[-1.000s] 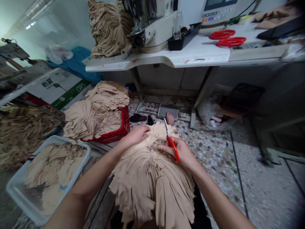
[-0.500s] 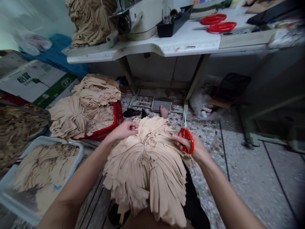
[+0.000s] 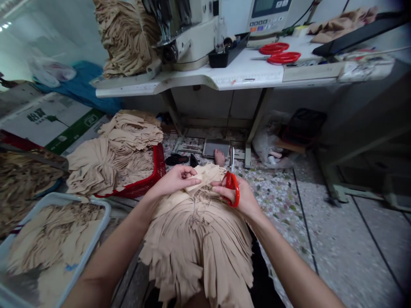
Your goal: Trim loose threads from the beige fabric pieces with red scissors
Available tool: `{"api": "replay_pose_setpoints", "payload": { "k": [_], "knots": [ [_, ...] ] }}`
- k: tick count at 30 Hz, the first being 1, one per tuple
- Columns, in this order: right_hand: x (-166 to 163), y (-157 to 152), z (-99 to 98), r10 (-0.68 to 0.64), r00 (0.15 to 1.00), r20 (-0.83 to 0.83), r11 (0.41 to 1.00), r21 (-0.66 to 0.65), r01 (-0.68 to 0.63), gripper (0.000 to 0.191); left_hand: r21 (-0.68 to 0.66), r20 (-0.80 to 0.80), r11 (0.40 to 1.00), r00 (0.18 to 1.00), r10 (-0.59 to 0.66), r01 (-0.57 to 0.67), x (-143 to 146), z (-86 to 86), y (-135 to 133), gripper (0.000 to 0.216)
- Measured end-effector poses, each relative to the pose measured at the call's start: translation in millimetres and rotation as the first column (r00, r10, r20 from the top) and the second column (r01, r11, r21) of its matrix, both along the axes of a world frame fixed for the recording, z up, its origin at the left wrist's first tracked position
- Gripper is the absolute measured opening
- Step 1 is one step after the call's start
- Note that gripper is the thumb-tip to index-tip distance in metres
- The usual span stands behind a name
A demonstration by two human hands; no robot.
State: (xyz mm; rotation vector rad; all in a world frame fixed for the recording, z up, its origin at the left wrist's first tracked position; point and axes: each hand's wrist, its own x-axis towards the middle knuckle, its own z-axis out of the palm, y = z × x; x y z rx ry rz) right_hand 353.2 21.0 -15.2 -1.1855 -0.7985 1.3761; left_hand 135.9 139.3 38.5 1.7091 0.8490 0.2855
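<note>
A large bundle of beige fabric pieces [image 3: 195, 239] lies fanned out across my lap. At its far end my left hand [image 3: 180, 179] pinches the edge of a fabric piece between thumb and fingers. My right hand [image 3: 237, 192] keeps red-handled scissors [image 3: 233, 188] looped on its fingers, blades pointing up and away from the cloth. The thumb and fingertips of that hand also touch the fabric close to my left hand. Whether they grip a piece of it is hard to see.
Left of me are a red basket [image 3: 157, 164] and a translucent tub [image 3: 107, 209], both holding beige fabric. Ahead, a white table [image 3: 250, 77] carries a sewing machine [image 3: 195, 47], a black tray [image 3: 224, 57] and more red scissors [image 3: 279, 55]. A bare foot [image 3: 219, 157] rests near the pedal [image 3: 210, 147].
Both hands have drawn closer together at the far end of the bundle. My right hand moved left with the scissors, and my left hand shifted slightly right. The view has tilted up a little.
</note>
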Motion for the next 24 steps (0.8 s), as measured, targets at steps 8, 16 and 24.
{"api": "replay_pose_setpoints", "payload": {
  "k": [8,16,24],
  "knots": [
    [-23.8,14.3,18.8,-0.024,0.997,0.068,0.994,0.111,0.016,0.046,-0.011,0.030,0.998,0.998,-0.057,0.058,0.7,12.4,-8.8,0.029],
    [-16.9,13.5,10.6,-0.056,0.983,0.175,0.988,0.149,0.030,0.042,-0.159,0.017,0.987,1.000,-0.021,0.024,3.7,0.8,-15.3,0.034],
    [-12.8,13.8,10.1,-0.020,0.985,0.169,0.985,0.170,-0.010,0.047,-0.143,-0.012,0.989,1.000,0.021,-0.023,8.0,-4.5,-21.8,0.039]
  ]
}}
